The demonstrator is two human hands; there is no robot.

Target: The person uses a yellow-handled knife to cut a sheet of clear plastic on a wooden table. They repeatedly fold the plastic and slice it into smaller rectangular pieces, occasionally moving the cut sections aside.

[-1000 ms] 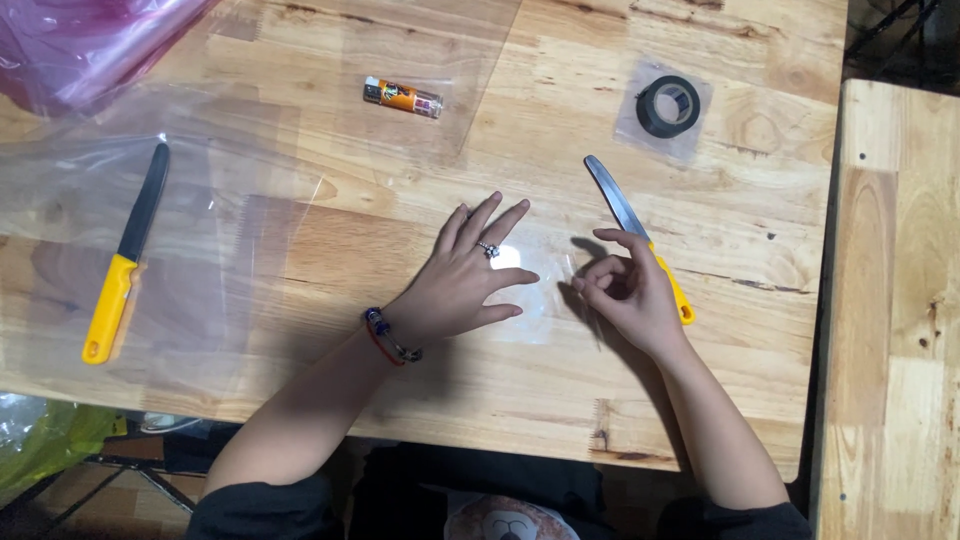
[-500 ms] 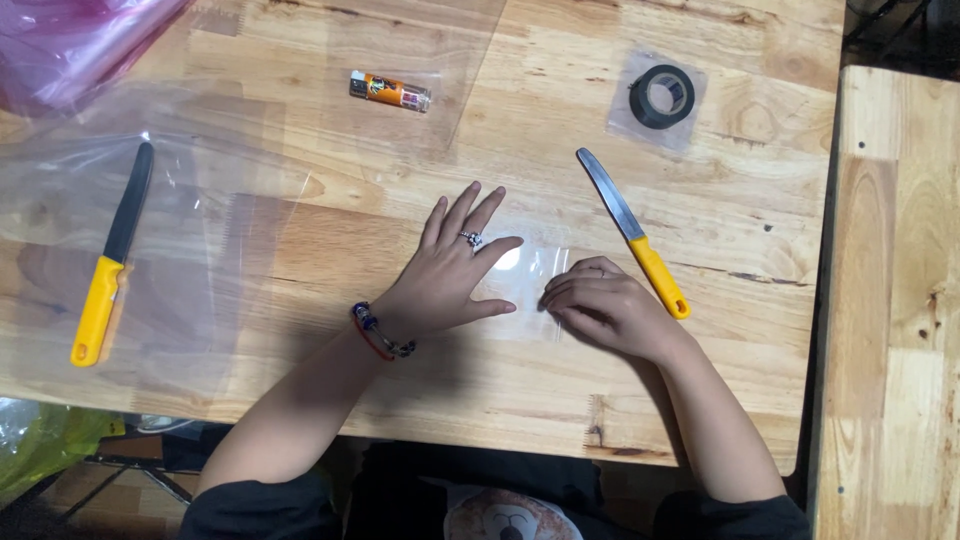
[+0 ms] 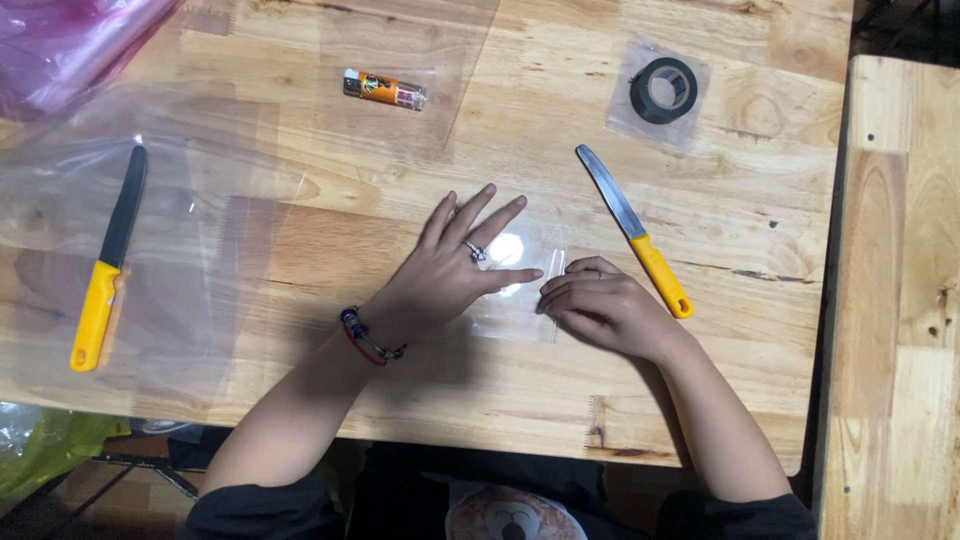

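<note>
My left hand (image 3: 440, 275) lies flat on a small clear plastic bag (image 3: 520, 252) on the wooden table (image 3: 300, 250). Its fingers are spread, a ring is on one finger and bead bracelets are on the wrist. My right hand (image 3: 605, 312) is curled at the bag's right edge, with its fingertips closed on the plastic. A knife with a yellow handle and a bare steel blade (image 3: 632, 228) lies just right of my right hand, apart from it.
A second yellow-handled knife with a dark blade (image 3: 108, 260) lies inside a large clear bag (image 3: 200, 200) at the left. An orange lighter (image 3: 384, 90) and a black tape roll (image 3: 664, 90) sit in clear bags farther back. A pink bag (image 3: 70, 40) fills the far-left corner. Another wooden surface (image 3: 900, 300) adjoins on the right.
My right hand has drawn left, off the knife handle, and curled tighter at the small bag's edge. My left hand stays spread flat on the bag.
</note>
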